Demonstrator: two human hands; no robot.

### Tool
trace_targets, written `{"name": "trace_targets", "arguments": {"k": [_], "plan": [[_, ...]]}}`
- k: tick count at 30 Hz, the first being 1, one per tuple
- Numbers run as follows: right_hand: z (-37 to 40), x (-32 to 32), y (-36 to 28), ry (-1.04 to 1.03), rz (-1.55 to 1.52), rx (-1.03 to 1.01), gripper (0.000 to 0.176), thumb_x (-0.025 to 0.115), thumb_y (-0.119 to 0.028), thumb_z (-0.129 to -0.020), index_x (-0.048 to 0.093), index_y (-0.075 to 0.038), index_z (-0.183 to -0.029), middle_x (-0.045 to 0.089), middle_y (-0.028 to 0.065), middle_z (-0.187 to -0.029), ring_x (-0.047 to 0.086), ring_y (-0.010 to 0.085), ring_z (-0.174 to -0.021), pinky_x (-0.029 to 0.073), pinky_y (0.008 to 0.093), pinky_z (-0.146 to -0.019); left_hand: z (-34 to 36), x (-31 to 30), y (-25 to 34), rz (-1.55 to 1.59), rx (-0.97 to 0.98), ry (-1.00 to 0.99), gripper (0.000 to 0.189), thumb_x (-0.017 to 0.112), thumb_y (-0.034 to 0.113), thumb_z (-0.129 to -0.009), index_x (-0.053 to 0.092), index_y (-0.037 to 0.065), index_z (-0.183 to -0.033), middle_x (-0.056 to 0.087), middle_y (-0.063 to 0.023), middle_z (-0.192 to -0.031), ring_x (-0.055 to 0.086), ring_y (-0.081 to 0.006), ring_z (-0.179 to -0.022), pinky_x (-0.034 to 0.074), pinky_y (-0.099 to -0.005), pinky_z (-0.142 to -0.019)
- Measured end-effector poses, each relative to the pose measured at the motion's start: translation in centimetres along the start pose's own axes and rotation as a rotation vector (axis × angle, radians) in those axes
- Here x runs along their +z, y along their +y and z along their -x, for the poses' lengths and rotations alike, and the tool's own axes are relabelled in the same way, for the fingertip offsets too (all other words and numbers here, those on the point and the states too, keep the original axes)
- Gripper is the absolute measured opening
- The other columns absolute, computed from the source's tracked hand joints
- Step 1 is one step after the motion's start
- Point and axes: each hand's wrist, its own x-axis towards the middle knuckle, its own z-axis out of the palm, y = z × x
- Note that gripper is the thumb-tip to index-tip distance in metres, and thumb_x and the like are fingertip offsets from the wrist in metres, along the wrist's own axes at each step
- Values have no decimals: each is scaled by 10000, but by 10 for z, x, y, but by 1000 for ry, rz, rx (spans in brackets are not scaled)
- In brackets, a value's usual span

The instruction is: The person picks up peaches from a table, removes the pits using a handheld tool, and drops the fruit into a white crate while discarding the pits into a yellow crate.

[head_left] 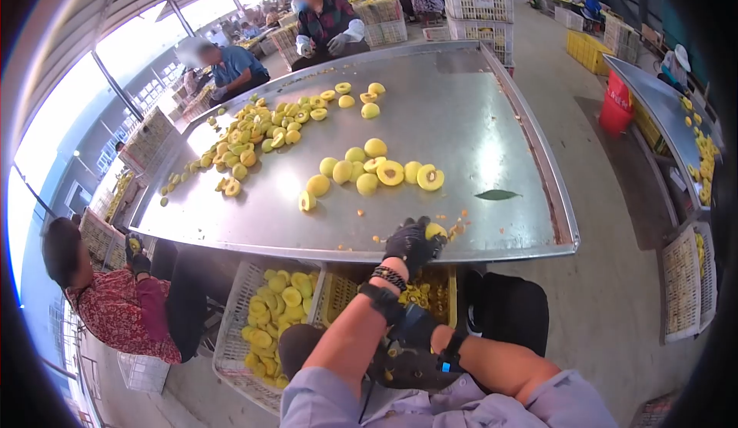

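Left hand (pixel 411 243), black glove, is at the near edge of the steel desk (pixel 500 248). Its fingers are curled round one yellow stone fruit (pixel 435 231), which sits at the fingertips just above the desk rim. Small orange scraps (pixel 460 226) lie right beside it.

Right hand (pixel 411 326), also gloved, is low by the lap and tucked under the left forearm. Can't tell whether it's clenched or spread, or whether it holds anything.

On the desk:
- A cluster of whole and halved fruit (pixel 369 173) sits mid-desk, well apart from the left hand.
- A green leaf (pixel 496 194) lies to its right.
- A bigger fruit pile (pixel 257 132) is at the far left.

Below the near edge:
- A white crate (pixel 234 328) holds fruit halves.
- A yellow crate (pixel 450 293) stands next to it, directly under the left hand.

A co-worker in a red patterned top (pixel 115 309) sits at the left.
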Motion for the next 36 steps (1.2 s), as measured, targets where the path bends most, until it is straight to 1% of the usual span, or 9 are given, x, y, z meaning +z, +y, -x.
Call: {"name": "trace_targets", "arguments": {"k": [10,13,14,16,18,21,24,29,36], "plan": [[-9,22,34,57,141,20,431,569,-165,-803,484,-47,-1209,555,168,-1109,535,309,-1012,451,359,-823,-28,12,-5,33,44,101,500,736,319,-691,554,89,-1096,577,-163,-993,582,-324,-924,470,-378,-815],[-10,64,102,58,206,-113,372,564,-202,-822,506,-57,-1159,583,191,-1008,580,329,-904,474,383,-738,-31,-5,-35,594,388,251,301,646,191,-832,563,40,-1080,640,-69,-815,608,-164,-772,496,-273,-633],[-6,57,91,50,230,-14,360,567,-208,-824,507,-57,-1145,590,191,-955,587,339,-851,475,396,-703,-15,-32,-23,864,43,170,267,593,219,-881,564,51,-1087,648,-58,-897,611,-129,-775,503,-246,-625],[-4,18,37,17,276,175,338,573,-219,-828,510,-58,-1117,603,191,-848,599,359,-745,476,420,-633,6,-51,-50,1710,0,82,337,499,339,-929,547,53,-1102,634,-102,-976,640,-201,-819,549,-301,-655],[-7,9,22,203,172,76,280,568,-200,-809,525,-31,-1027,607,191,-729,599,368,-674,461,454,-592,38,-73,-58,1815,-31,134,391,443,387,-944,528,47,-1116,626,-148,-971,640,-250,-856,558,-312,-655],[-17,10,17,392,79,-42,294,590,-209,-803,515,-25,-1019,598,212,-748,595,379,-689,451,469,-595,83,-80,-84,1871,-100,148,400,526,292,-919,459,21,-1205,602,-185,-1015,637,-267,-864,557,-314,-669],[-23,6,1,428,125,-16,297,596,-209,-806,504,-34,-1027,596,215,-789,590,388,-723,450,472,-614,131,-68,-75,541,127,636,457,515,302,-931,398,3,-1257,588,-164,-1017,618,-253,-896,540,-323,-717],[-33,10,-26,349,144,-98,302,585,-229,-821,491,-34,-1032,591,220,-808,579,407,-745,448,472,-627,166,-46,-92,1459,-236,492,451,377,338,-983,412,-25,-1248,540,-128,-1138,571,-182,-995,488,-299,-857],[-49,31,-26,108,342,-79,513,627,-271,-793,484,40,-1175,610,241,-926,607,372,-820,478,438,-681,178,-11,-120,1713,-334,585,455,409,439,-950,519,47,-1155,602,-97,-1011,609,-205,-898,515,-337,-797]]}}
